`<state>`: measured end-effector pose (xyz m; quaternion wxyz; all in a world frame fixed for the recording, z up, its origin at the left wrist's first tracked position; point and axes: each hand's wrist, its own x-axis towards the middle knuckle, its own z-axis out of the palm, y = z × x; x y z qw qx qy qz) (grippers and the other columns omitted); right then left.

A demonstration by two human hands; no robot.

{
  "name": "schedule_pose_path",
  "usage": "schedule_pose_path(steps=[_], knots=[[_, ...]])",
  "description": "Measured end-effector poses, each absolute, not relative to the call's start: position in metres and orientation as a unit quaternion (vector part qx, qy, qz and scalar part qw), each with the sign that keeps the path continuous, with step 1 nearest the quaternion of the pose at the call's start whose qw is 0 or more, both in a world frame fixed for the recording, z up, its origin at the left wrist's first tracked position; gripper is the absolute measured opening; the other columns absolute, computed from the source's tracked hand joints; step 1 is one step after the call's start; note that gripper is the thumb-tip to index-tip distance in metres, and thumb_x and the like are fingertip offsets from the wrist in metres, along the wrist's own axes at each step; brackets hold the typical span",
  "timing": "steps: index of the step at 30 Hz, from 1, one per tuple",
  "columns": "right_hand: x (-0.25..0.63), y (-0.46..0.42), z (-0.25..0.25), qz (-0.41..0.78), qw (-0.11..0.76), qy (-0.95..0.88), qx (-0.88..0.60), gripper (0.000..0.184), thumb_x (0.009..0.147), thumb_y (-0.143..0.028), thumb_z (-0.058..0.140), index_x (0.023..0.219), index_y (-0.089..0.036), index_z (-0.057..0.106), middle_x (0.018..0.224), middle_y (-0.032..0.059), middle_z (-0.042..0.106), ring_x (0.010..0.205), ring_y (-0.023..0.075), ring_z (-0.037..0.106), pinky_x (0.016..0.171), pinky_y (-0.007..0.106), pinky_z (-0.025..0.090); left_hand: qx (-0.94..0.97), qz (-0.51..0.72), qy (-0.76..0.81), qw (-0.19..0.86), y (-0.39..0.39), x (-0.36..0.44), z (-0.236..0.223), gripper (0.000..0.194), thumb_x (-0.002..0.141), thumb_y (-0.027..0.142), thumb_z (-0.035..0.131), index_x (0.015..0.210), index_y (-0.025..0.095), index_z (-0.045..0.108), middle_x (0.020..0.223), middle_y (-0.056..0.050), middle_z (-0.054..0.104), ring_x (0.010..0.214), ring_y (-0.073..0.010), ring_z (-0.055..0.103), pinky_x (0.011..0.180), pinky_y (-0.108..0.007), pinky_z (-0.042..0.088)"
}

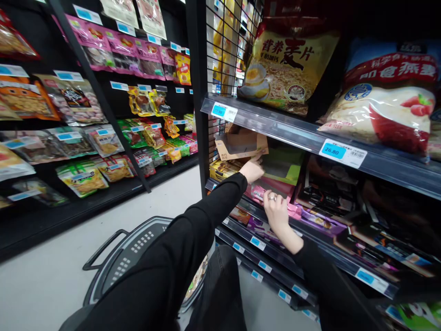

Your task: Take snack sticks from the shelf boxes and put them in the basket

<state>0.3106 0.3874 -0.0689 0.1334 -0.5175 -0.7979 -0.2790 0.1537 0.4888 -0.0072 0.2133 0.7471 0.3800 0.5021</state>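
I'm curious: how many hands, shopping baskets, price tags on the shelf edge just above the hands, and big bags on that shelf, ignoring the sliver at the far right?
Hands, left hand and right hand: 2
Shopping basket: 1
Price tags, left tag and right tag: 2
Big bags, yellow bag and blue-topped bag: 2
Total: 7

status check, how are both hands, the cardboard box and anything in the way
Left hand at edge of cardboard box. Right hand on pink packet. Upper shelf above both hands.
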Motion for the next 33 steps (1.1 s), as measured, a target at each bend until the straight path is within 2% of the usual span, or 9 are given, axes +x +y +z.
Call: schedule_pose_path(steps=[3,6,10,12,16,19,23,29,33], knots=[[0.325,0.348,-0.069,-0.265,0.137,-0.802,-0.517,0.039,0.088,-0.011,0.029,0.121,-0.014,0.050,0.090,0.0157,0.059,0.077,0.0250,0.052,0.063,0.037,0.037,0.722,0.501,0.384,0.283,0.487,0.149,-0.011,0.038,0.047,-0.008,0.058,0.035,0.024,0.042,0.044,-0.005,0.050,0.086,-0.0278,0.056,0.098,-0.057,0.030],[0.333,0.321,-0.088,-0.193,0.165,-0.813,-0.524,0.036,0.083,-0.015,0.044,0.118,-0.017,0.052,0.091,0.0121,0.062,0.077,0.0234,0.055,0.066,0.035,0.039,0.667,0.510,0.390,0.379,0.485,0.145,-0.013,0.037,0.051,-0.007,0.061,0.036,0.024,0.046,0.047,-0.005,0.052,0.082,-0.0255,0.057,0.096,-0.056,0.033],[0.341,0.336,-0.124,-0.071,0.198,-0.796,-0.567,0.055,0.073,-0.014,0.051,0.127,-0.014,0.044,0.101,0.0104,0.064,0.084,0.0210,0.060,0.072,0.030,0.043,0.637,0.498,0.385,0.444,0.477,0.142,-0.016,0.035,0.059,-0.002,0.063,0.039,0.024,0.050,0.047,-0.004,0.051,0.077,-0.0233,0.056,0.095,-0.058,0.034],[0.345,0.356,-0.136,-0.043,0.195,-0.788,-0.583,0.062,0.073,-0.014,0.050,0.134,-0.013,0.038,0.105,0.0116,0.064,0.086,0.0212,0.062,0.073,0.029,0.044,0.659,0.493,0.379,0.423,0.471,0.144,-0.020,0.036,0.060,-0.004,0.062,0.040,0.024,0.050,0.045,-0.003,0.049,0.077,-0.0222,0.056,0.098,-0.057,0.032],[0.347,0.384,-0.140,-0.009,0.199,-0.756,-0.623,0.065,0.075,-0.020,0.052,0.137,-0.014,0.034,0.105,0.0129,0.065,0.083,0.0221,0.065,0.069,0.029,0.046,0.752,0.468,0.356,0.299,0.464,0.151,-0.028,0.034,0.059,-0.001,0.065,0.042,0.024,0.050,0.047,-0.001,0.047,0.079,-0.0213,0.056,0.102,-0.051,0.029],[0.344,0.388,-0.137,0.011,0.214,-0.742,-0.635,0.063,0.076,-0.023,0.053,0.136,-0.017,0.037,0.111,0.0130,0.064,0.086,0.0223,0.065,0.070,0.029,0.046,0.805,0.414,0.362,0.222,0.462,0.157,-0.031,0.029,0.063,0.007,0.065,0.044,0.024,0.052,0.052,-0.004,0.052,0.082,-0.0234,0.055,0.099,-0.049,0.031],[0.343,0.385,-0.136,0.046,0.240,-0.729,-0.639,0.058,0.076,-0.024,0.052,0.133,-0.018,0.041,0.115,0.0120,0.063,0.092,0.0233,0.064,0.075,0.031,0.046,0.851,0.353,0.365,0.133,0.464,0.162,-0.029,0.030,0.066,0.009,0.061,0.041,0.021,0.049,0.051,-0.007,0.054,0.073,-0.0229,0.055,0.095,-0.047,0.029],[0.345,0.379,-0.138,0.088,0.273,-0.729,-0.621,0.053,0.076,-0.022,0.051,0.129,-0.018,0.045,0.115,0.0111,0.062,0.095,0.0236,0.063,0.078,0.031,0.046,0.870,0.317,0.361,0.108,0.473,0.166,-0.026,0.038,0.058,0.000,0.062,0.035,0.019,0.037,0.043,-0.005,0.046,0.067,-0.0221,0.052,0.094,-0.046,0.026],[0.345,0.356,-0.149,0.113,0.297,-0.725,-0.611,0.051,0.075,-0.020,0.050,0.126,-0.018,0.047,0.115,0.0101,0.063,0.095,0.0233,0.063,0.079,0.032,0.047,0.874,0.311,0.362,0.089,0.463,0.173,-0.025,0.033,0.061,-0.002,0.059,0.041,0.021,0.045,0.047,-0.005,0.051,0.076,-0.0238,0.054,0.098,-0.046,0.026]])
